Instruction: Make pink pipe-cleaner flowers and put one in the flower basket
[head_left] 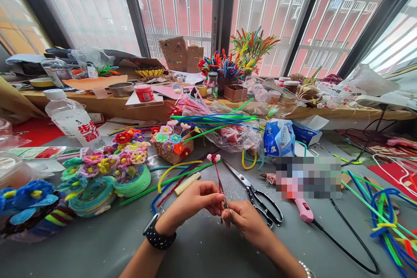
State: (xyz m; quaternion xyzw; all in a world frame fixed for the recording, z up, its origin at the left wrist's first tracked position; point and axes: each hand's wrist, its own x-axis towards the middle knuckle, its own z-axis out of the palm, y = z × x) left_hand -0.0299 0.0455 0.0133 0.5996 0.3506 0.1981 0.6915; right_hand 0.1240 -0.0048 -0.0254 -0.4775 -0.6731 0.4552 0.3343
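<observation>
My left hand (203,197), with a dark watch on the wrist, pinches a dark red fuzzy pipe cleaner (216,170). The pipe cleaner stands nearly upright, topped by a small pink and white tuft (213,157). Close beside it, my right hand (243,217) is closed on a small metal tool (225,204), mostly hidden by the fingers, so its kind is unclear. The tool meets the pipe cleaner's lower part at my left fingertips. Large black-handled scissors (254,191) lie partly open just beyond my right hand. A cream-coloured stick (188,183) lies behind my left hand.
Fuzzy flower pots (132,178) stand at left near a water bottle (73,117). A flower basket (172,150) and pipe cleaners (221,119) lie behind my hands. At right are a tissue pack (279,137), a pink corded tool (304,210) and tangled pipe cleaners (384,213).
</observation>
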